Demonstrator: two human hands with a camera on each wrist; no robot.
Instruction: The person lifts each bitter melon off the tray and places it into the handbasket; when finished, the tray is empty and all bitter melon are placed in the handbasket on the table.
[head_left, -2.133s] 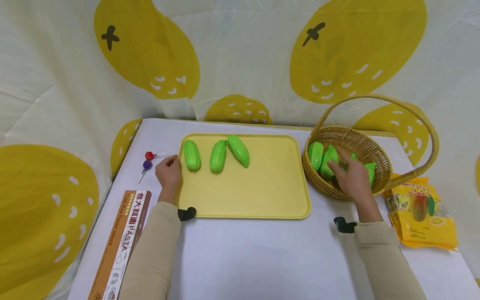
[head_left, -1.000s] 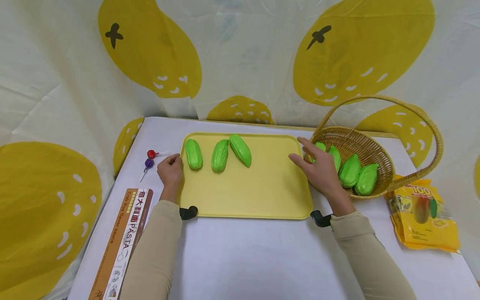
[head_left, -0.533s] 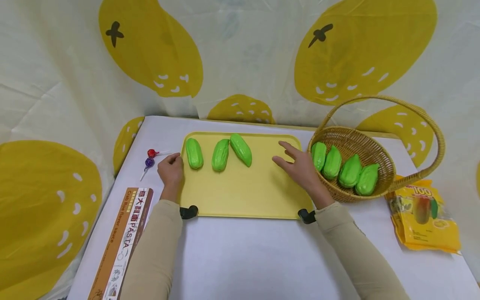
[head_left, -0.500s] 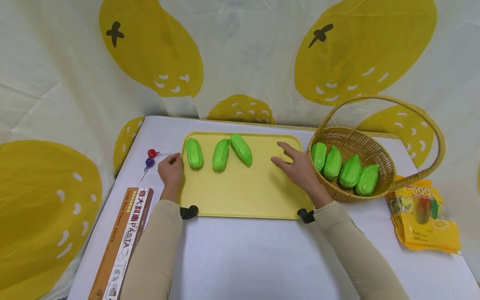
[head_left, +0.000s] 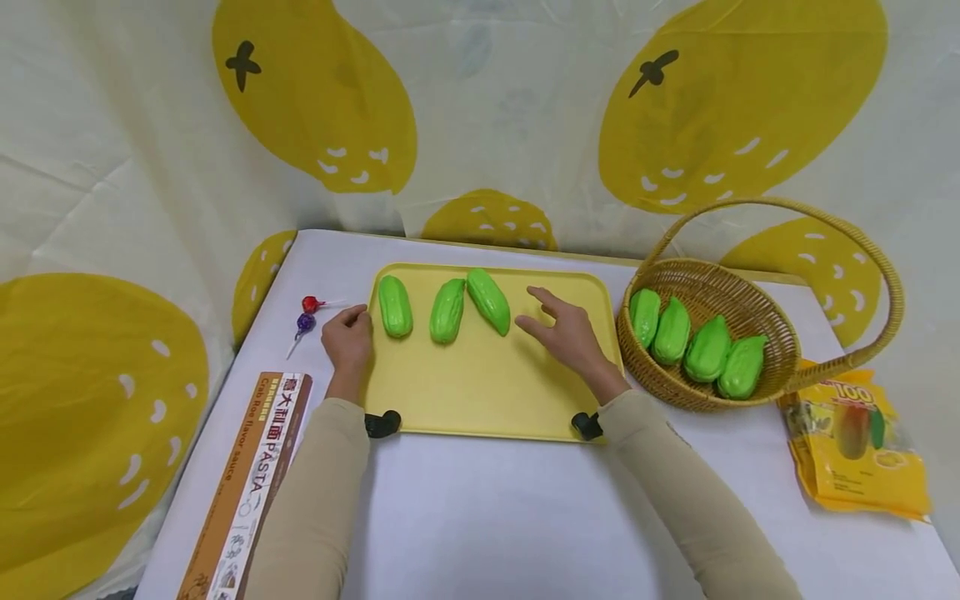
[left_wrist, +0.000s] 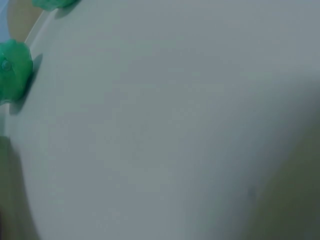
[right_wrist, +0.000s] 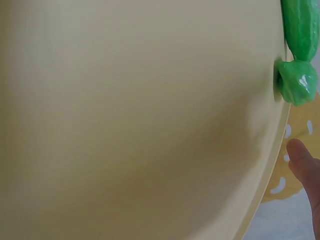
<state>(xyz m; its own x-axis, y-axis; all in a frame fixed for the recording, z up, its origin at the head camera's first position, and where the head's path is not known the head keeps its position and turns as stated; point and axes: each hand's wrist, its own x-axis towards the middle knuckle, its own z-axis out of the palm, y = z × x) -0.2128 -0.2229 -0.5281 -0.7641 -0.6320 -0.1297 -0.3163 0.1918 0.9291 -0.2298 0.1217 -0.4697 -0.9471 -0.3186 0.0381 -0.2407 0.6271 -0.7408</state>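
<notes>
Head view: a yellow tray [head_left: 465,392] is set on a white-covered table [head_left: 480,508], and three glossy green fruits are laid near its far edge: a left fruit [head_left: 395,307], a middle fruit [head_left: 447,312] and a tilted right fruit [head_left: 488,302], the last two set close together at their upper ends. The hands are held well apart. At the tray's left rim the left hand [head_left: 348,342] is placed with fingers curled; whether the rim is pinched cannot be told. Above the tray's right half the right hand [head_left: 566,333] is held with thumb and fingers spread, pointed toward the right fruit and clear of it. By the right wrist camera, green fruit is shown at the tray's far rim, with a fingertip [right_wrist: 302,160] nearby. Four more green fruits [head_left: 707,348] are held side by side in a wicker basket [head_left: 738,296] to the right, beside which a yellow bag [head_left: 862,467] is laid. On the left, a red lollipop [head_left: 310,304], a purple lollipop [head_left: 305,322] and a pasta box [head_left: 247,487] are placed.
</notes>
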